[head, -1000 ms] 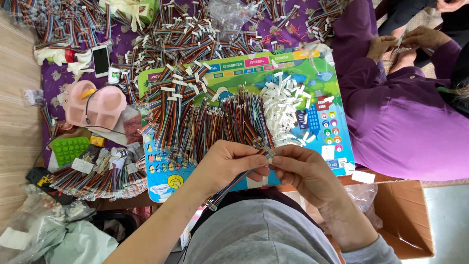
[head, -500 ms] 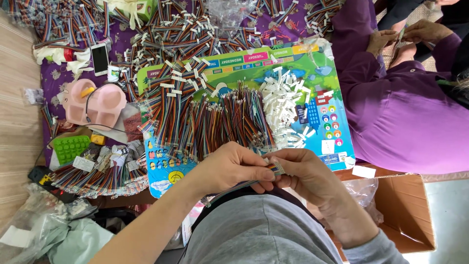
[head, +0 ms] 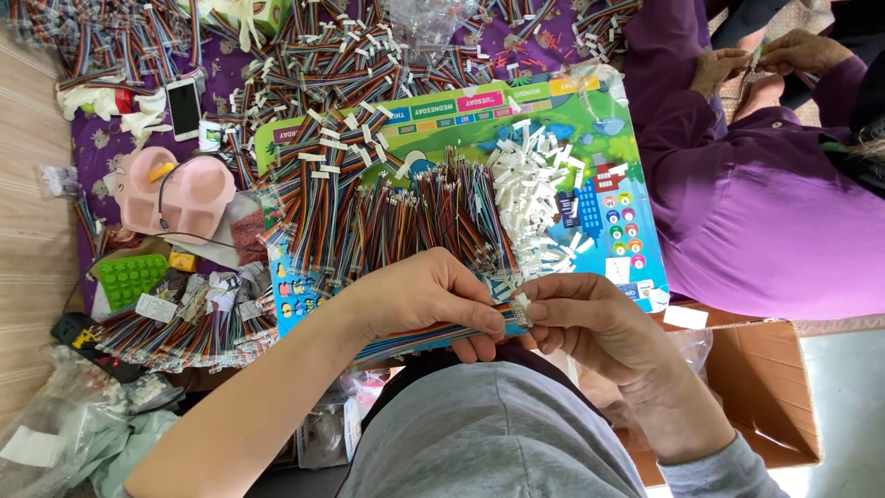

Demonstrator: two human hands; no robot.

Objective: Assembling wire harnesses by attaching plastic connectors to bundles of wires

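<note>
My left hand (head: 419, 300) grips a flat multicoloured ribbon cable (head: 433, 334) near its end. My right hand (head: 595, 327) pinches a small white connector (head: 521, 307) against the cable's tip, so the two hands meet over my lap. Just beyond them a heap of similar coloured cables (head: 396, 217) lies on a bright printed board (head: 636, 249), with a pile of loose white connectors (head: 535, 198) beside it.
More cable bundles (head: 359, 65) cover the purple cloth at the back. A pink tray (head: 171, 189), a phone (head: 184, 106) and a green block (head: 131, 277) lie at the left. A person in purple (head: 747, 203) works at the right, near an open cardboard box (head: 756, 397).
My hands have stayed together at the cable's end. The view has shifted slightly, and the fingers have moved a little around the connector.
</note>
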